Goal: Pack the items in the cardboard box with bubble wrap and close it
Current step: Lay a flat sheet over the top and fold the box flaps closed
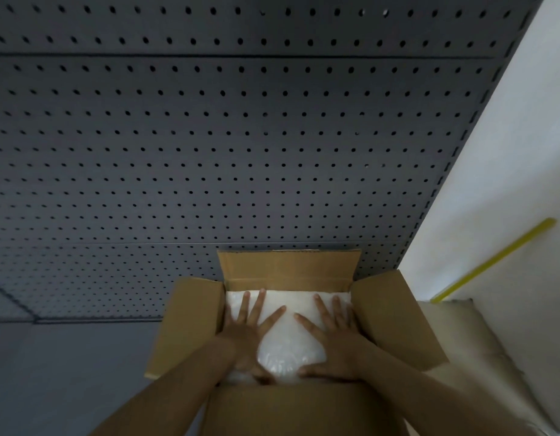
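Where hands spread, bubble wrap beneath.

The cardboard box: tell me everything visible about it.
The cardboard box is plain brown corrugated card, open, with all four flaps spread. The far flap stands up against the pegboard; the side flaps splay outward. White bubble wrap fills its top, pressed flat by the left hand and right hand.

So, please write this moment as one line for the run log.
step: pressing bubble wrap flat | left hand open on wrap | right hand open on wrap | cardboard box flaps open
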